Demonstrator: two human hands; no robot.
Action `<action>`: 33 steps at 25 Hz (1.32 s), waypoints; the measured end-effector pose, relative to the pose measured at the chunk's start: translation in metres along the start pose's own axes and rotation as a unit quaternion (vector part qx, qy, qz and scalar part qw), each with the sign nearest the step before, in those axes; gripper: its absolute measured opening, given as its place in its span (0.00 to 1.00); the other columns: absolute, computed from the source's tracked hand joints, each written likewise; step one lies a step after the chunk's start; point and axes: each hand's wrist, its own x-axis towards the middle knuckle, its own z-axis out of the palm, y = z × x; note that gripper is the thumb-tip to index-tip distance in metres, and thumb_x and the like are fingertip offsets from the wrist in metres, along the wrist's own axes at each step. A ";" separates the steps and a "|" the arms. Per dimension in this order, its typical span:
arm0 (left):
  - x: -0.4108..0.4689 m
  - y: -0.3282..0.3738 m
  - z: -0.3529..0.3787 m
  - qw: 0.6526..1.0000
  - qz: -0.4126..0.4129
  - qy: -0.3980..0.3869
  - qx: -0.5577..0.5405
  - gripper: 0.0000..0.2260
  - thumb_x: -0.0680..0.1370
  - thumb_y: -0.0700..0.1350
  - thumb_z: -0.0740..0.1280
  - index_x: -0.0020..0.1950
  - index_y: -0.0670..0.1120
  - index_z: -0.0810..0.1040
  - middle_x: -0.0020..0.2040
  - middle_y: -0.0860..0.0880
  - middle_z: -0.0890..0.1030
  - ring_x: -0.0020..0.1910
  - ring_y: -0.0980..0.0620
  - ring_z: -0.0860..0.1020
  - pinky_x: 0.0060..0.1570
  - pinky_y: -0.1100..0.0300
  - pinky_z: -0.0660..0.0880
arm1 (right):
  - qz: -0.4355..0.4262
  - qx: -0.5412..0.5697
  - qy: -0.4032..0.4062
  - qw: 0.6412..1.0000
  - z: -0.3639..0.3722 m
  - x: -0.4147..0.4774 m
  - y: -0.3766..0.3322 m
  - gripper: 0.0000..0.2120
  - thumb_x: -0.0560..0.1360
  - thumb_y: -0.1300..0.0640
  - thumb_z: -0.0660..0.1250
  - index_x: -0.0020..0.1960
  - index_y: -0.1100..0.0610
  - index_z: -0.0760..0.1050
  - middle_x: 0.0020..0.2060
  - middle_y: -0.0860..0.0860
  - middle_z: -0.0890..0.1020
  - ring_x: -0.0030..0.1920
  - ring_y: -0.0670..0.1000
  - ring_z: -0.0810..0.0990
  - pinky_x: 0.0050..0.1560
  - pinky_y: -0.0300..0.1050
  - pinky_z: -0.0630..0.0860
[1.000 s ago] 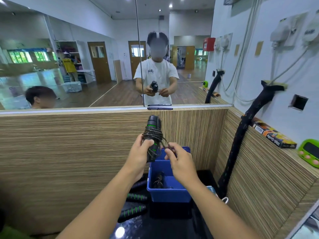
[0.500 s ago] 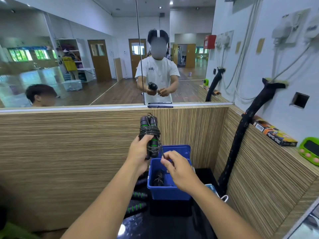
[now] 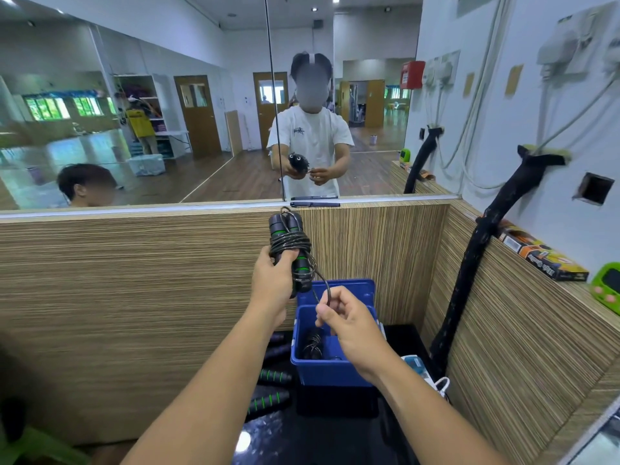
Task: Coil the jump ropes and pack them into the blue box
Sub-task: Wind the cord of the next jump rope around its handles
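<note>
Left hand (image 3: 273, 280) grips the wrapped jump rope handles (image 3: 289, 243) upright, near vertical; right hand (image 3: 349, 325) pinches its loose cord (image 3: 326, 287) above the blue box (image 3: 332, 375).

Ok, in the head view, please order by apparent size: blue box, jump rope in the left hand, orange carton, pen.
1. blue box.
2. jump rope and orange carton: they look similar, and the rope is nearer the camera, so I do not rank them.
3. pen, smallest.
</note>
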 end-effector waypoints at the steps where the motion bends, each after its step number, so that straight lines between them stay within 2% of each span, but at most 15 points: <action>1: 0.000 -0.003 0.002 1.000 0.006 0.015 -0.004 0.03 0.80 0.43 0.66 0.53 0.48 0.76 0.49 0.42 0.82 0.43 0.47 0.80 0.42 0.50 0.78 | 0.008 0.008 0.000 1.000 0.002 0.001 0.000 0.06 0.80 0.62 0.64 0.46 0.54 0.72 0.37 0.49 0.77 0.41 0.47 0.78 0.45 0.37 0.70; 7: -0.007 -0.013 0.012 0.995 0.065 0.074 -0.021 0.03 0.82 0.42 0.65 0.53 0.49 0.74 0.43 0.49 0.80 0.41 0.52 0.78 0.44 0.54 0.77 | 0.054 0.040 -0.039 0.997 0.004 -0.003 -0.012 0.09 0.81 0.65 0.61 0.44 0.54 0.66 0.38 0.52 0.78 0.40 0.49 0.78 0.39 0.32 0.69; 10: -0.002 -0.013 0.012 0.993 0.020 0.090 -0.075 0.03 0.82 0.43 0.65 0.52 0.49 0.73 0.47 0.45 0.80 0.44 0.47 0.79 0.48 0.46 0.79 | 0.081 -0.006 -0.025 0.996 0.001 -0.002 -0.019 0.09 0.82 0.59 0.58 0.44 0.53 0.72 0.45 0.52 0.81 0.47 0.48 0.79 0.45 0.34 0.68; 12: 0.000 -0.010 0.011 0.991 -0.005 0.076 -0.109 0.02 0.82 0.43 0.65 0.52 0.49 0.73 0.50 0.42 0.80 0.45 0.44 0.79 0.48 0.42 0.81 | 0.078 -0.051 0.012 0.996 -0.002 0.000 -0.019 0.11 0.83 0.55 0.58 0.45 0.51 0.76 0.53 0.49 0.78 0.52 0.42 0.77 0.51 0.37 0.67; 14: 0.000 -0.006 0.011 0.992 -0.015 0.063 -0.112 0.02 0.82 0.43 0.65 0.54 0.49 0.73 0.51 0.42 0.80 0.46 0.45 0.80 0.47 0.46 0.81 | 0.044 -0.043 0.028 0.998 -0.005 0.000 -0.019 0.10 0.83 0.56 0.59 0.46 0.52 0.77 0.50 0.45 0.79 0.47 0.35 0.76 0.50 0.31 0.68; 16: 0.001 -0.004 0.010 0.993 -0.018 0.055 -0.101 0.02 0.82 0.44 0.65 0.54 0.51 0.74 0.53 0.43 0.81 0.47 0.46 0.81 0.49 0.47 0.81 | 0.013 -0.019 0.032 0.999 -0.007 -0.001 -0.018 0.08 0.82 0.59 0.60 0.47 0.55 0.77 0.46 0.47 0.81 0.45 0.36 0.77 0.46 0.27 0.70; 19: 0.002 -0.005 0.007 0.997 -0.001 0.056 -0.050 0.02 0.81 0.44 0.65 0.53 0.51 0.74 0.51 0.44 0.82 0.48 0.45 0.81 0.51 0.45 0.80 | 0.001 0.026 0.011 1.000 -0.007 -0.001 -0.018 0.05 0.78 0.66 0.65 0.47 0.57 0.75 0.44 0.54 0.82 0.43 0.42 0.80 0.44 0.30 0.73; 22: 0.003 -0.011 0.001 0.998 0.039 0.046 0.016 0.02 0.81 0.45 0.66 0.52 0.52 0.74 0.48 0.47 0.81 0.46 0.47 0.81 0.51 0.45 0.80 | 0.011 0.042 0.001 0.999 -0.007 0.003 -0.023 0.06 0.77 0.68 0.67 0.47 0.58 0.73 0.42 0.54 0.83 0.41 0.43 0.82 0.41 0.34 0.75; 24: 0.003 -0.017 -0.007 0.984 0.101 0.033 0.142 0.04 0.80 0.49 0.66 0.53 0.54 0.74 0.52 0.46 0.79 0.50 0.48 0.80 0.54 0.44 0.79 | 0.012 0.059 0.020 0.998 -0.008 0.006 -0.027 0.08 0.77 0.68 0.67 0.47 0.58 0.71 0.40 0.54 0.85 0.41 0.48 0.83 0.42 0.39 0.76; 26: -0.002 -0.023 -0.011 0.953 0.173 0.007 0.247 0.07 0.80 0.48 0.67 0.56 0.52 0.73 0.53 0.46 0.77 0.52 0.48 0.77 0.52 0.51 0.75 | 0.015 0.125 0.041 0.991 -0.010 0.010 -0.034 0.10 0.77 0.69 0.68 0.47 0.58 0.68 0.39 0.55 0.86 0.41 0.52 0.86 0.40 0.41 0.81; 28: -0.008 -0.026 -0.011 0.943 0.196 -0.012 0.269 0.08 0.80 0.46 0.67 0.57 0.51 0.71 0.50 0.49 0.79 0.48 0.50 0.77 0.46 0.57 0.72 | 0.021 0.166 0.047 0.985 -0.011 0.015 -0.043 0.12 0.76 0.70 0.68 0.47 0.58 0.66 0.39 0.58 0.85 0.40 0.55 0.87 0.40 0.42 0.83; 30: -0.012 -0.027 -0.011 0.956 0.161 -0.024 0.244 0.10 0.80 0.46 0.68 0.57 0.51 0.69 0.47 0.52 0.80 0.45 0.54 0.79 0.43 0.59 0.74 | 0.014 0.158 0.042 0.986 -0.013 0.019 -0.048 0.13 0.76 0.70 0.68 0.47 0.58 0.65 0.39 0.58 0.85 0.40 0.55 0.87 0.41 0.43 0.84; 33: -0.010 -0.028 -0.011 0.988 0.057 -0.027 0.141 0.15 0.76 0.48 0.74 0.54 0.50 0.69 0.47 0.48 0.81 0.44 0.49 0.80 0.46 0.42 0.81 | 0.005 0.140 0.015 0.990 -0.019 0.025 -0.054 0.12 0.76 0.69 0.69 0.50 0.59 0.66 0.39 0.57 0.86 0.41 0.54 0.87 0.43 0.42 0.83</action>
